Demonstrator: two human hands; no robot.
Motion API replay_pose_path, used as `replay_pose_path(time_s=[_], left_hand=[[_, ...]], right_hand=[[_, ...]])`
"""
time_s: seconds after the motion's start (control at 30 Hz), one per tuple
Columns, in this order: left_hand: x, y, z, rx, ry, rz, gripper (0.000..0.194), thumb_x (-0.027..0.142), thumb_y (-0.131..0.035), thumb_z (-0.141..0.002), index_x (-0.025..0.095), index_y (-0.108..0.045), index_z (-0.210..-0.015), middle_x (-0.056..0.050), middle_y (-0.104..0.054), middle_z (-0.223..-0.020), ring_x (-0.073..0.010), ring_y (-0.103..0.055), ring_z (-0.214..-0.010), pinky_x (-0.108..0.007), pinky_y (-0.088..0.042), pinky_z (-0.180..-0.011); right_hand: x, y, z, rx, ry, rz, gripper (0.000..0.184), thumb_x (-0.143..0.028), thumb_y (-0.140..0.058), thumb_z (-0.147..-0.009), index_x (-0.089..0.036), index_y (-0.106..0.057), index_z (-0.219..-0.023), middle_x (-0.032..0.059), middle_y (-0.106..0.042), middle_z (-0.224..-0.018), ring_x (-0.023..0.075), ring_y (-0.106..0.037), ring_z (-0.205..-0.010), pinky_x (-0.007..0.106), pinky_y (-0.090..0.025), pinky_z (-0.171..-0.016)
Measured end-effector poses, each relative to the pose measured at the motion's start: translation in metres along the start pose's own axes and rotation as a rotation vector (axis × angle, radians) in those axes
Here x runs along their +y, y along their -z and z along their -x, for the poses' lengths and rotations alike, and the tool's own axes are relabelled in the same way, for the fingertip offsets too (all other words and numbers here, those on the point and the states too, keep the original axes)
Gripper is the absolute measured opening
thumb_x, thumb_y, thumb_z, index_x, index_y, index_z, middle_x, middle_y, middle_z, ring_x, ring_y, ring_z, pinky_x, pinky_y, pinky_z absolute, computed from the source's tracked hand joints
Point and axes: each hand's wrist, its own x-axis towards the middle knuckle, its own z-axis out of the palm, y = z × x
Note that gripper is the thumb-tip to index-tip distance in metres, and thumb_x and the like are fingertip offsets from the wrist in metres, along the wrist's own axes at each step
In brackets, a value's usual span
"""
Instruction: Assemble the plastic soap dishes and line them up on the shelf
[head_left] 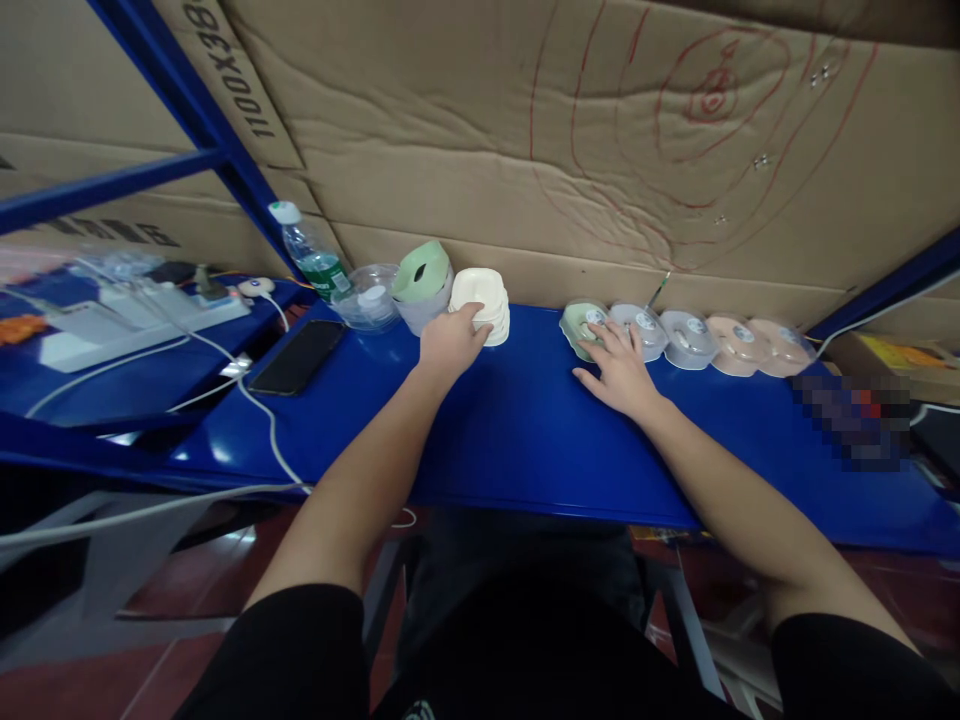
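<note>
My left hand (452, 347) is at the front of a stack of cream, rounded-square dishes (481, 288), its thumb and fingers closed on the stack's front edge. Immediately left of it stands a stack of green and whitish pieces (422, 272), the top one with a dark slot. My right hand (622, 373) rests with spread fingers over a green lidded container (576, 322) and the grey container (651, 338) beside it. This row continues rightward with another grey container (688, 340) and peach ones (739, 347), each under a clear cover with a round label.
A clear round tub (373, 300) and a water bottle (313, 250) stand at the back left of the blue table (517, 440). A black phone (298, 357) lies nearby, beside white cables and a power strip (142, 325). Cardboard (450, 130) walls the back.
</note>
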Motion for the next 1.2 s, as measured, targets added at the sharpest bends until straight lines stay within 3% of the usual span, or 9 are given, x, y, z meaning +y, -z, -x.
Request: replay_pose_path(time_s=[0.2,0.33,0.43,0.57,0.7,0.8,1.0,1.1,1.2], left_hand=[[-0.003,0.002,-0.002,0.057,-0.045,0.055,0.039,0.034,-0.059,-0.104,0.022,-0.069,-0.140,-0.012,-0.081,-0.112,-0.0315,-0.075,-0.108,-0.040,-0.054,-0.095],[0.001,0.009,0.004,0.029,-0.236,0.223,0.035,0.036,-0.062,-0.102,0.023,-0.072,-0.133,-0.009,-0.081,-0.107,-0.0259,-0.074,-0.100,-0.037,-0.054,-0.093],[0.005,0.014,0.010,-0.240,-0.401,0.399,0.033,0.038,-0.068,-0.095,0.023,-0.076,-0.122,-0.005,-0.078,-0.090,-0.0204,-0.071,-0.083,-0.033,-0.054,-0.082],[0.006,0.017,0.014,-0.698,-0.458,0.392,0.028,0.040,-0.076,-0.081,0.022,-0.080,-0.102,-0.002,-0.073,-0.076,-0.0181,-0.066,-0.069,-0.030,-0.050,-0.067],[0.001,0.019,0.009,-0.831,-0.443,0.249,0.029,0.046,-0.078,-0.077,0.024,-0.083,-0.095,-0.002,-0.075,-0.077,-0.0193,-0.068,-0.070,-0.029,-0.047,-0.064],[-0.004,0.021,0.004,-0.643,-0.361,0.289,0.036,0.044,-0.078,-0.080,0.023,-0.082,-0.108,-0.003,-0.075,-0.082,-0.0207,-0.068,-0.073,-0.032,-0.050,-0.069],[-0.022,0.029,-0.007,0.434,-0.029,0.291,0.029,0.034,-0.068,-0.096,0.024,-0.073,-0.122,-0.011,-0.070,-0.120,-0.0295,-0.067,-0.117,-0.044,-0.054,-0.103],[-0.039,0.031,-0.013,0.588,0.087,0.257,0.031,0.034,-0.072,-0.093,0.023,-0.071,-0.122,-0.015,-0.060,-0.137,-0.0357,-0.060,-0.134,-0.047,-0.053,-0.110],[-0.056,0.026,-0.020,0.524,0.162,0.261,0.025,0.035,-0.075,-0.090,0.022,-0.072,-0.111,-0.016,-0.060,-0.133,-0.0377,-0.062,-0.130,-0.051,-0.053,-0.111]], right_hand=[[-0.003,-0.001,0.002,0.053,0.042,-0.016,0.056,-0.052,-0.062,-0.101,-0.027,-0.064,-0.151,0.0146,-0.057,-0.163,0.0460,-0.041,-0.158,0.078,-0.021,-0.128],[-0.004,0.007,0.001,0.120,0.031,-0.048,0.074,-0.054,-0.058,-0.102,-0.026,-0.041,-0.168,0.0158,-0.051,-0.168,0.0440,-0.040,-0.159,0.073,-0.025,-0.131],[-0.006,0.017,0.001,0.189,0.022,-0.059,0.085,-0.059,-0.059,-0.101,-0.022,-0.032,-0.172,0.0180,-0.043,-0.174,0.0445,-0.033,-0.163,0.071,-0.027,-0.132],[-0.016,0.025,0.004,0.035,0.247,-0.151,0.072,-0.068,-0.066,-0.097,-0.029,-0.058,-0.158,0.0124,-0.062,-0.160,0.0418,-0.051,-0.152,0.067,-0.035,-0.129],[-0.035,0.019,0.007,-0.191,0.458,-0.257,0.050,-0.058,-0.064,-0.104,-0.026,-0.074,-0.141,0.0105,-0.078,-0.138,0.0321,-0.074,-0.126,0.055,-0.054,-0.114],[-0.044,0.013,0.008,-0.223,0.486,-0.254,0.043,-0.048,-0.061,-0.107,-0.025,-0.074,-0.140,0.0115,-0.077,-0.139,0.0316,-0.073,-0.127,0.054,-0.057,-0.109],[-0.044,0.014,0.009,-0.229,0.460,-0.261,0.038,-0.042,-0.062,-0.107,-0.026,-0.074,-0.139,0.0105,-0.078,-0.137,0.0313,-0.073,-0.127,0.053,-0.059,-0.105],[-0.042,0.014,0.010,-0.220,0.460,-0.265,0.038,-0.042,-0.064,-0.106,-0.027,-0.074,-0.140,0.0104,-0.077,-0.139,0.0316,-0.072,-0.128,0.054,-0.059,-0.106],[-0.041,0.013,0.010,-0.206,0.462,-0.263,0.037,-0.041,-0.064,-0.106,-0.027,-0.075,-0.138,0.0106,-0.078,-0.139,0.0322,-0.072,-0.128,0.055,-0.059,-0.106]])
